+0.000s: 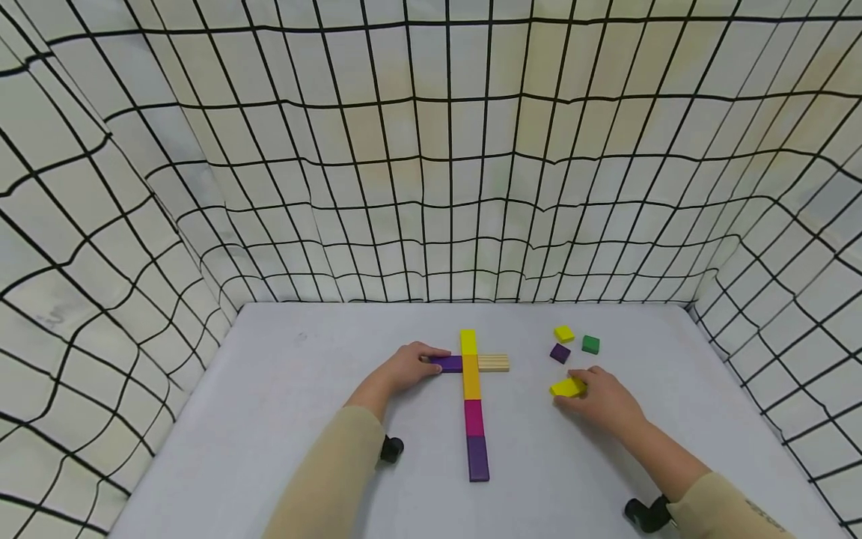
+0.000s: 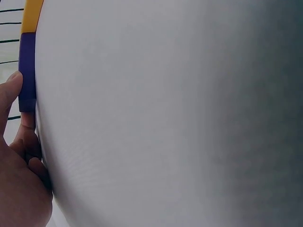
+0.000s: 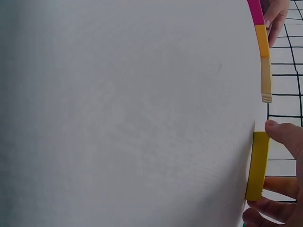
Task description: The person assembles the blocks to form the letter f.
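At the left arm of a cross-shaped row, my left hand (image 1: pixel 406 367) pinches a purple wooden block (image 1: pixel 447 364) between thumb and fingers. Its inner end meets an orange block (image 1: pixel 472 377); a natural wood block with grooves (image 1: pixel 494 363) sticks out on the other side. Above the orange one lies a yellow block (image 1: pixel 468 342), and below it come a magenta block (image 1: pixel 474 418) and another purple block (image 1: pixel 478 458). Off to the right, my right hand (image 1: pixel 602 400) grips a longer yellow block (image 3: pixel 258 163) by its two ends, low over the table.
Beyond my right hand lie a small yellow block (image 1: pixel 564 334), a small dark purple block (image 1: pixel 560 353) and a green block (image 1: pixel 590 344). The white table (image 1: pixel 283 419) is enclosed at the back and sides by black netting (image 1: pixel 447 187) over pale sheeting.
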Available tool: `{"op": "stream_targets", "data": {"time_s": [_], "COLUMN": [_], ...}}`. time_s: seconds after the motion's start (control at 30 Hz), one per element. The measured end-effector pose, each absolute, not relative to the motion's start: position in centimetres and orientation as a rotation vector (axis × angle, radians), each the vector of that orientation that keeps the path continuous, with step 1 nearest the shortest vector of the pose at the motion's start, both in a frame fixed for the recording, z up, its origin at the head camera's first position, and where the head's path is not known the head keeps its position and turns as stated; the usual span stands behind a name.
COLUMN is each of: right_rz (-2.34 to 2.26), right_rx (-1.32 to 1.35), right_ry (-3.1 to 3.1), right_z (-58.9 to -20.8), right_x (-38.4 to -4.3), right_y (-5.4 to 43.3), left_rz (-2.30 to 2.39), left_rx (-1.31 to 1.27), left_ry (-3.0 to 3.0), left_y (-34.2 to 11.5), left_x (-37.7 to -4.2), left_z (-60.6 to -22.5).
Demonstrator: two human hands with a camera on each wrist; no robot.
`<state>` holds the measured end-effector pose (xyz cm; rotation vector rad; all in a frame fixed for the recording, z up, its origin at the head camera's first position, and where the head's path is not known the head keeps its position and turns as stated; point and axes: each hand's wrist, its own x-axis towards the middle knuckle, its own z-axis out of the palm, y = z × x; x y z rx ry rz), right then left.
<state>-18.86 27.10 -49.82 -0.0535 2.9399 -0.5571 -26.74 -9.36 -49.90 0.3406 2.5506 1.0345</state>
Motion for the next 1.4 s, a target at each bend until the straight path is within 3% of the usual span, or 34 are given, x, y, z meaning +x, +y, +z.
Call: {"op": "stream_targets", "data": {"time_s": [0.7, 1.4], "right_rz": [-0.555, -0.488], "right_rx": [-0.151, -0.375], "right_ry": [2.991, 2.982], "right_z": [-47.8, -46.6], "right_x": [-20.3, -27.4], "right_y": [26.4, 21.3], "left_rz": [1.004, 1.033], "left_rx": [0.334, 0.320], "left_ry": [2.568, 2.551], "left_y": [-9.4, -9.5], "left_x": [-26.9, -26.8], "left_z": [-50.1, -50.1]}}
